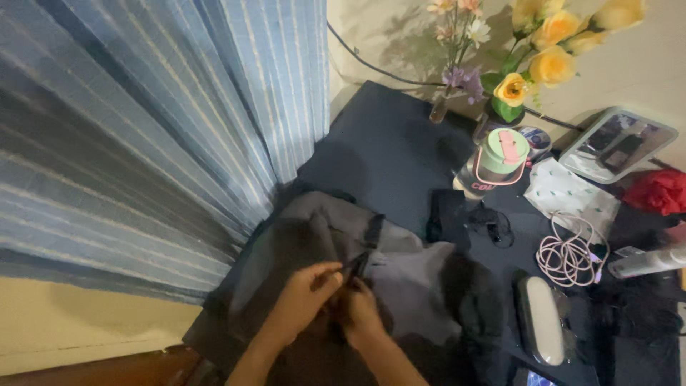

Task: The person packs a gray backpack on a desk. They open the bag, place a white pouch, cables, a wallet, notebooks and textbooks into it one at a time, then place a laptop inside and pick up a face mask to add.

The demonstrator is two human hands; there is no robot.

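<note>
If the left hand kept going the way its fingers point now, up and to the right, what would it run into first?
The left hand already pinches a dark strap on the grey garment. Going on, it would slide over that cloth, then probably meet the black tangle beneath the green-lidded bottle; depth is unclear.

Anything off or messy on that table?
Nothing spilled or broken that I can see. The table is cluttered: a pink cable lies in a loose tangle, and a red cloth is bunched by the mirror. Both hands pinch the grey garment.
</note>
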